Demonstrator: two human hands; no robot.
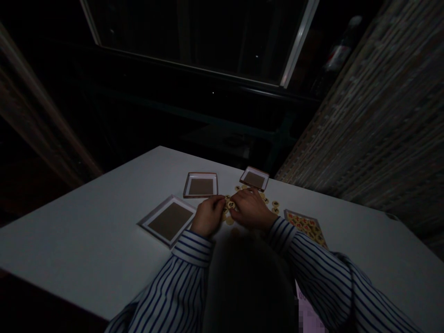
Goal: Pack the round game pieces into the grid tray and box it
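My left hand and my right hand meet over a small heap of round pale wooden game pieces with dark marks, on a white table. Both hands have curled fingers pinching at the pieces between them. The light is dim, so I cannot make out exactly which pieces each hand grips. More loose pieces lie to the right of my right hand. Both sleeves are striped blue and white.
Three shallow box lids or trays with brown insides stand near: one at the left, one behind, one far right. A tray filled with pieces lies at the right. A brick wall rises at the right; a dark window is behind.
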